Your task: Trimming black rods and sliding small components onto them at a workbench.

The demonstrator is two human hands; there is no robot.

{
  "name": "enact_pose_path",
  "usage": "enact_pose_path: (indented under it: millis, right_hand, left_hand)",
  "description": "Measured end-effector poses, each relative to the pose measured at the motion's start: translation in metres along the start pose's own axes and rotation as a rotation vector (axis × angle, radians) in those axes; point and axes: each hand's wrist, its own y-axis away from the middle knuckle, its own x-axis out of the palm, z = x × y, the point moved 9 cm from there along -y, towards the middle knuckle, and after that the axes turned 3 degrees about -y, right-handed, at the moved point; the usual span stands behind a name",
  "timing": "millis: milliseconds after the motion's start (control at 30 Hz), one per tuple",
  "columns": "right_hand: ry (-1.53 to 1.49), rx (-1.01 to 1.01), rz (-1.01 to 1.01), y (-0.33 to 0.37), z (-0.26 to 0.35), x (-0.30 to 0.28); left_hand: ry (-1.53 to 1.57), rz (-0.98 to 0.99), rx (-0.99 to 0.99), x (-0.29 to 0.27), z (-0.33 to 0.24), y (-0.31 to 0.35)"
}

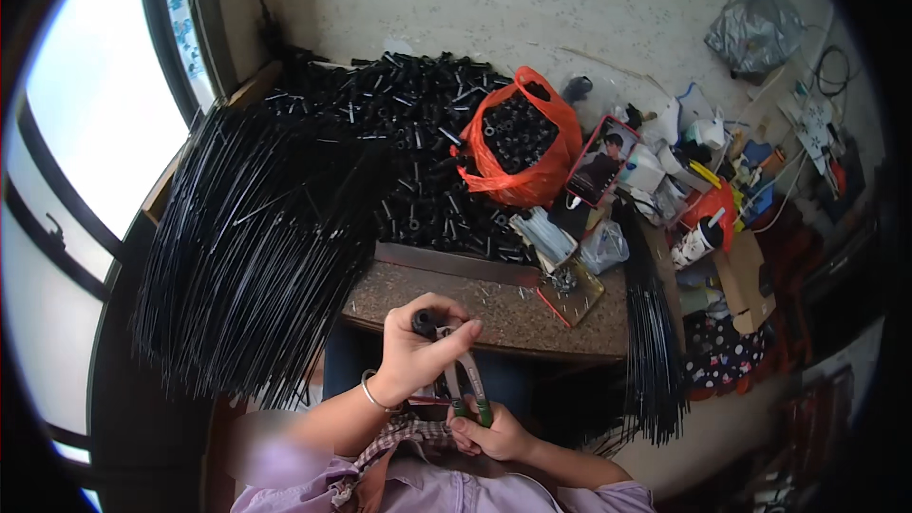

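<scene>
Lavender shirt cloth (465,494) fills the bottom of the head view, cut off by the lower edge, with a blurred patch covering part of the left sleeve. Just beyond it, the right hand (492,433) has its grip wrapped around the green handles of a pair of pliers (471,375); some of its fingers are hidden beneath them. The left hand (418,347), a bracelet (371,393) at its wrist, has its grip curled around a short black tubular piece (425,324), pinching it. The piece's round end shows between the curled fingers and thumb, while the rest is covered. It sits directly above the pliers' head, whose jaws are masked by the left thumb, so I cannot tell whether they bite on it.

Both hands are in front of the speckled surface (465,302), near its edge. Behind lie a heap of black tubular pieces (413,176), a red bag (513,185) full of them, and long black strands (256,256). Clutter at far right fades into shadow.
</scene>
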Motion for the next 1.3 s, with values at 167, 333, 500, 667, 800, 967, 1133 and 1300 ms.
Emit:
enact_pose_path:
  millis: [167, 333, 500, 667, 800, 967, 1133, 1300]
  right_hand:
    - [0.634, -0.360, -0.514, -0.002, 0.076, -0.086]
    - [1.307, -0.526, -1.114, 0.019, 0.149, -0.221]
    - [1.664, -0.451, -1.007, -0.009, 0.158, -0.205]
    - [1.983, -0.586, -0.967, -0.015, 0.144, -0.202]
    - [2.015, -0.633, -0.975, -0.019, 0.148, -0.193]
    - [2.046, -0.563, -0.964, -0.021, 0.147, -0.200]
    - [1.802, -0.531, -0.975, -0.014, 0.149, -0.214]
    - [1.609, -0.589, -1.113, 0.005, 0.159, -0.219]
  left_hand:
    - [0.010, 0.002, 0.099, -0.009, 0.002, -0.009]
    - [-0.104, 0.127, 0.155, 0.010, -0.003, -0.011]
    - [-0.124, 0.105, 0.110, 0.007, 0.003, -0.017]
    - [-0.114, 0.126, 0.085, 0.010, 0.008, -0.022]
    - [-0.110, 0.141, 0.091, 0.011, 0.009, -0.022]
    - [-0.085, 0.136, 0.070, 0.008, 0.012, -0.021]
    - [-0.107, 0.140, 0.105, 0.005, 0.004, -0.013]
    - [-0.099, 0.177, 0.082, 0.005, 0.000, -0.005]
